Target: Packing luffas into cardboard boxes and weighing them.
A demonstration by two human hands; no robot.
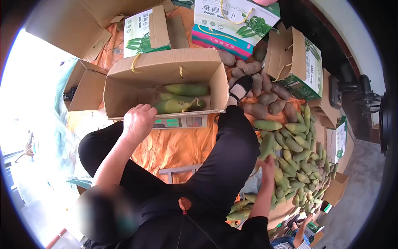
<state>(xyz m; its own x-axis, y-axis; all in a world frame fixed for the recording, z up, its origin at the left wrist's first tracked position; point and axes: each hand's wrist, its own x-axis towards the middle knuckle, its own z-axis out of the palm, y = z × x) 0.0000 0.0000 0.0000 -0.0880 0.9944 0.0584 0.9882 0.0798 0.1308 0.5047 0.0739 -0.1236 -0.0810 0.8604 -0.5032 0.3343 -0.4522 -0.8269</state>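
In front of me an open cardboard box (166,64) with yellow rope handles holds several green radishes (186,89) lying on its bottom. My left hand (139,121) is closed over the box's near rim, at its left part. Just below that rim shows a scale with a lit green display (168,123). To my right, my right hand (268,167) has its fingers around the lower end of a green radish (266,145), at the edge of a large heap of green radishes (300,166). The fingers on the far side are partly hidden.
Dark reddish-brown roots (267,98) lie beyond my foot. Printed cartons (236,18) stand at the back, with another open carton (286,54) at right. An orange sheet (178,145) covers the floor. Another person's arm (302,232) shows at lower right, a black fan (365,95) far right.
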